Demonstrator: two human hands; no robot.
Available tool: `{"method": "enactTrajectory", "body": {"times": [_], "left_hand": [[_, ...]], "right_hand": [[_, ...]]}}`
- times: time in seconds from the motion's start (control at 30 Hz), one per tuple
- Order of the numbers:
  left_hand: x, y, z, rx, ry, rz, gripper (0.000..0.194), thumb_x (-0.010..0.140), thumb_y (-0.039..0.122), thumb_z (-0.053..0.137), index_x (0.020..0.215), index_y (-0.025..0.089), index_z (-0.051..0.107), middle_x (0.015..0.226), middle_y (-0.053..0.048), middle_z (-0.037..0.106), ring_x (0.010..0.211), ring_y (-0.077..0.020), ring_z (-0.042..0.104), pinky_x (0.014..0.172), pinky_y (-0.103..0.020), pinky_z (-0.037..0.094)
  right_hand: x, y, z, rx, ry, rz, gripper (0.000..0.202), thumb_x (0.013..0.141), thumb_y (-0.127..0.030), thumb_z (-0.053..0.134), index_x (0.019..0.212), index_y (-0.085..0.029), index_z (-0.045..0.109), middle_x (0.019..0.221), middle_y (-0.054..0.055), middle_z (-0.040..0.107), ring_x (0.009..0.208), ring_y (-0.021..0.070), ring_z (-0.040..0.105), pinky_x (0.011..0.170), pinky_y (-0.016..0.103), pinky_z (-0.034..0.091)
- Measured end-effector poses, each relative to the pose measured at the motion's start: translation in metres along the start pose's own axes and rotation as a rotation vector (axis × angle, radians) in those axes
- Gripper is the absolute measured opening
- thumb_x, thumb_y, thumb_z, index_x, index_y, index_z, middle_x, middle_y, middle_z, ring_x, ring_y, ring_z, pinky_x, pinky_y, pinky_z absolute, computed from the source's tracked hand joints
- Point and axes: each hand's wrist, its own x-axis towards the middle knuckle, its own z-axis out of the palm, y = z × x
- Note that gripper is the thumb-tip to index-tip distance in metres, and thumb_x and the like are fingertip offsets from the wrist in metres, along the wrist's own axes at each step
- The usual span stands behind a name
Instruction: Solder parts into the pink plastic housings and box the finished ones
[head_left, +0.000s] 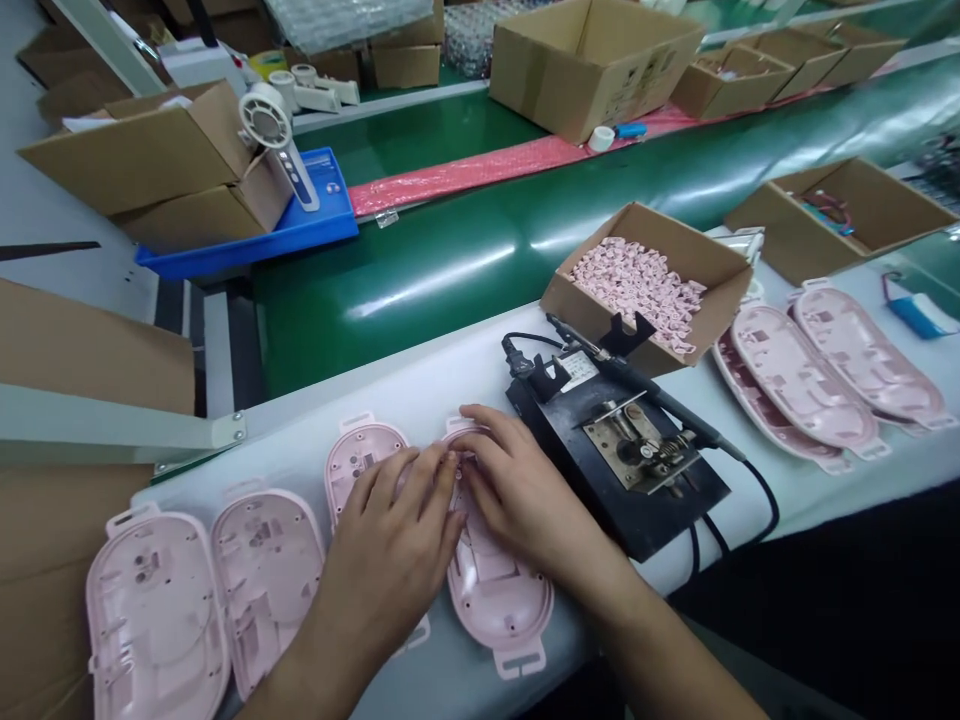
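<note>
Both hands meet over the upper end of a pink plastic shell (501, 600) lying on the white bench. My left hand (405, 530) reaches across a neighbouring pink shell (358, 452), its fingers bent together at the near shell's edge. Thumb and fingers of my right hand (517, 490) curl down into the same shell from the right. Whatever small part may be between the fingertips is hidden. Two more pink shells, a left one (161, 610) and one beside it (266, 570), lie open side up at the left.
A black soldering-iron stand (600, 440) with its cable sits right of my hands. Behind it is a cardboard box of small pink parts (637, 290). Stacked pink shells (802, 375) lie farther right. Beyond runs a green conveyor (420, 270), with a handheld fan (274, 130) in a blue tray (330, 200).
</note>
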Motion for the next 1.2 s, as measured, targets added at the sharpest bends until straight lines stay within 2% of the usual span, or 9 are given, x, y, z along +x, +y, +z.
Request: {"method": "enactTrajectory", "body": {"times": [0.1,0.33,0.47,0.6,0.73,1.0,1.2], "left_hand": [[0.001,0.000,0.000,-0.052,0.059,0.023,0.034,0.099,0.022,0.054,0.127,0.008,0.067,0.129,-0.009,0.064,0.118,-0.0296,0.053,0.101,-0.046,0.040],[-0.003,-0.002,0.004,-0.181,-0.018,-0.016,0.039,0.099,0.027,0.054,0.132,0.007,0.063,0.135,-0.009,0.059,0.123,-0.0303,0.048,0.104,-0.048,0.040],[-0.002,-0.005,0.008,-0.229,0.005,-0.035,0.036,0.098,0.022,0.055,0.130,0.006,0.064,0.132,-0.010,0.060,0.120,-0.0297,0.048,0.103,-0.048,0.041],[0.004,-0.004,0.012,-0.244,0.087,-0.078,0.023,0.096,0.017,0.058,0.116,0.011,0.069,0.120,-0.007,0.065,0.110,-0.0264,0.052,0.093,-0.044,0.045],[0.009,0.000,0.013,-0.219,0.106,-0.131,0.013,0.096,0.019,0.059,0.100,0.015,0.071,0.111,-0.004,0.068,0.101,-0.0242,0.055,0.086,-0.043,0.044],[0.010,0.002,0.014,-0.235,0.135,-0.135,0.015,0.096,0.018,0.058,0.106,0.015,0.070,0.113,-0.003,0.068,0.103,-0.0241,0.054,0.088,-0.043,0.043],[0.009,0.002,0.014,-0.255,0.155,-0.120,0.013,0.096,0.018,0.058,0.103,0.015,0.069,0.111,-0.003,0.068,0.104,-0.0237,0.055,0.088,-0.042,0.042]], "right_hand": [[0.000,0.000,0.000,-0.005,-0.011,0.005,0.031,0.091,-0.005,0.051,0.119,-0.012,0.064,0.144,0.012,0.047,0.133,0.0242,0.044,0.119,0.041,0.039],[-0.001,0.000,-0.001,0.007,-0.005,0.024,0.032,0.092,-0.004,0.049,0.120,-0.014,0.063,0.144,0.010,0.047,0.134,0.0215,0.044,0.119,0.039,0.038],[-0.001,0.000,-0.001,0.006,0.001,0.017,0.032,0.093,-0.005,0.049,0.119,-0.015,0.064,0.143,0.009,0.048,0.133,0.0215,0.045,0.119,0.039,0.039],[-0.001,0.000,-0.001,0.004,-0.005,0.010,0.032,0.093,-0.006,0.050,0.121,-0.016,0.063,0.144,0.008,0.048,0.134,0.0205,0.044,0.119,0.038,0.039],[-0.002,0.001,-0.001,0.000,-0.007,0.006,0.032,0.094,-0.006,0.048,0.120,-0.016,0.063,0.145,0.008,0.047,0.134,0.0206,0.046,0.119,0.039,0.040],[-0.002,-0.002,-0.002,-0.005,-0.029,0.013,0.028,0.096,-0.012,0.048,0.120,-0.015,0.063,0.145,0.010,0.047,0.133,0.0222,0.048,0.118,0.041,0.042],[-0.002,-0.002,-0.002,0.006,-0.024,0.010,0.029,0.094,-0.008,0.049,0.118,-0.015,0.064,0.145,0.010,0.047,0.133,0.0225,0.048,0.117,0.042,0.043]]}}
